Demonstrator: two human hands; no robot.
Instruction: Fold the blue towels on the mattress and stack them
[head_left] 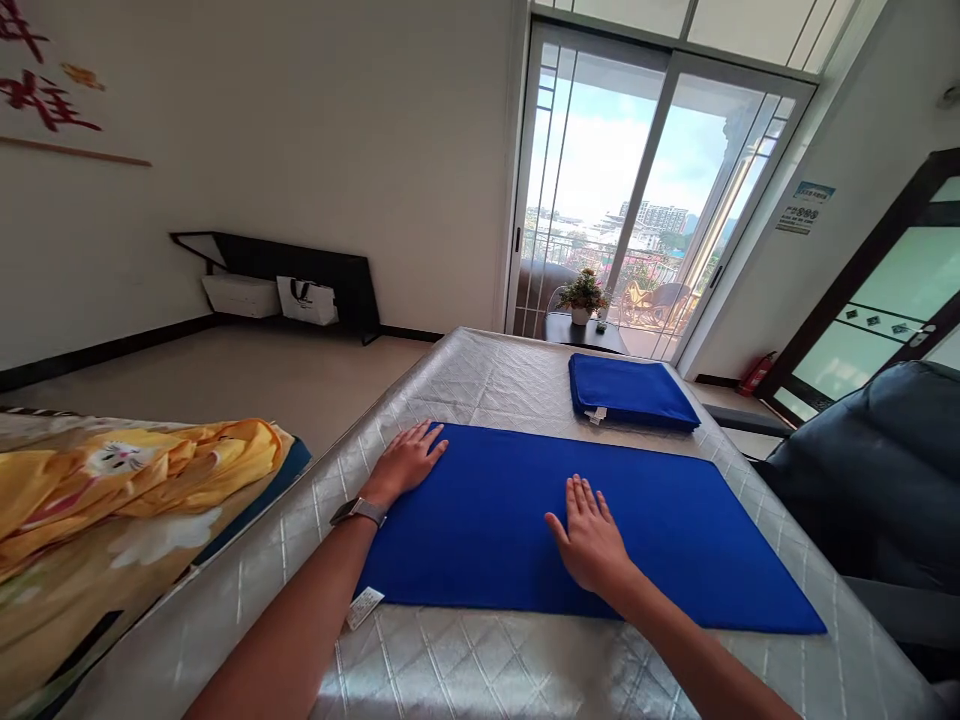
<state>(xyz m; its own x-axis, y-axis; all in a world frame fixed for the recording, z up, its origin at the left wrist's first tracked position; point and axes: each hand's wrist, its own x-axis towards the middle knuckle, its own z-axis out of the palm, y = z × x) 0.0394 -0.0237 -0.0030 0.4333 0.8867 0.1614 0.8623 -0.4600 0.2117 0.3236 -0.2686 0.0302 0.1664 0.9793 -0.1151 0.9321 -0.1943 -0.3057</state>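
Observation:
A blue towel (675,520) lies spread flat across a silver quilted mattress (480,380). My left hand (409,462) rests flat and open on the towel's left edge, a watch on its wrist. My right hand (592,540) lies flat with fingers stretched out on the middle of the towel. A white label (365,607) sticks out at the towel's near left corner. A second blue towel (630,392), folded into a thick rectangle, sits farther back on the mattress.
A yellow printed cloth (135,480) lies on a surface to the left. A dark padded chair (885,470) stands at the right. Beyond the mattress are a small table with a potted plant (583,296) and glass balcony doors (637,190). A red extinguisher (756,374) stands by the right wall.

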